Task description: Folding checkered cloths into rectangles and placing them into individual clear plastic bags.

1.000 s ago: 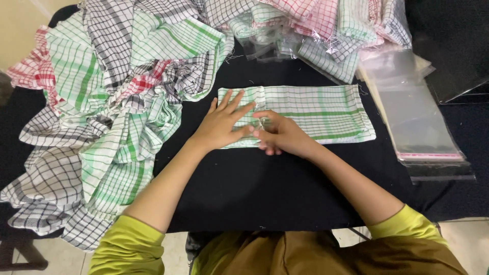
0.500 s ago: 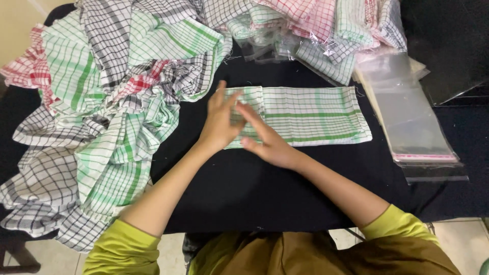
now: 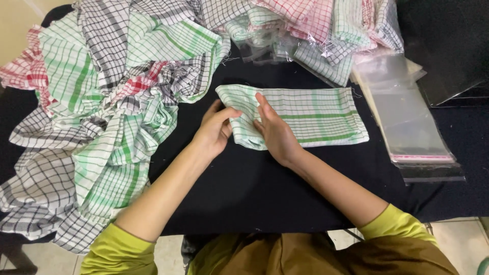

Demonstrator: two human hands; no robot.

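Note:
A white cloth with green checks lies folded into a long strip on the black table. My left hand grips the strip's left end and lifts it off the table. My right hand rests flat on the cloth just to the right of that end, fingers pointing away from me, pressing it down.
A big heap of loose checked cloths in green, black and red covers the left side. More folded checked cloths lie at the back. A stack of clear plastic bags lies at the right.
My left hand went from lying flat on the cloth to gripping and raising its left end. My right hand turned and settled flat beside it.

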